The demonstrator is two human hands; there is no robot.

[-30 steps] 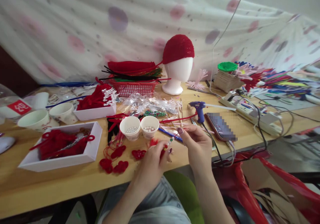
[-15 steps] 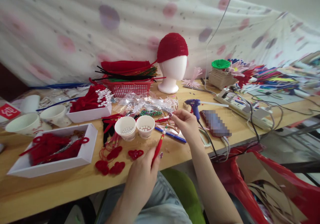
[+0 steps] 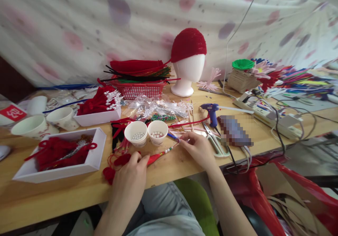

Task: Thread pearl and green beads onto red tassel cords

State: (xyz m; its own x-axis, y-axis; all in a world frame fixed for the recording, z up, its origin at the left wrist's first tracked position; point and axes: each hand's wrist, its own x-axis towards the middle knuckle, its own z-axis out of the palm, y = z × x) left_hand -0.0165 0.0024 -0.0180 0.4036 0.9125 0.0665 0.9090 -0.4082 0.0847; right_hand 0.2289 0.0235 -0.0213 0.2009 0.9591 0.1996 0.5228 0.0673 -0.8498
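My left hand is closed low over the table, with the near end of a red tassel at its thumb and fingers. Its fingertips partly hide what lies beneath them. White and green beads are strung at the tassel's far end. From there a thin cord runs to my right hand, which pinches it between thumb and fingertips. Beside the left hand lie red fuzzy shapes, partly covered. Two paper cups of beads, the left cup and the right cup, stand just beyond the tassel.
Scissors, a blue glue gun, a phone and a power strip lie to the right. On the left is a white box with red pieces. Behind stand a red basket and a foam head.
The tassel has swung from upright to nearly level, lower to the table. My left hand moved left over the red shapes. My right hand came down, uncovering the scissors. The view shifted slightly.
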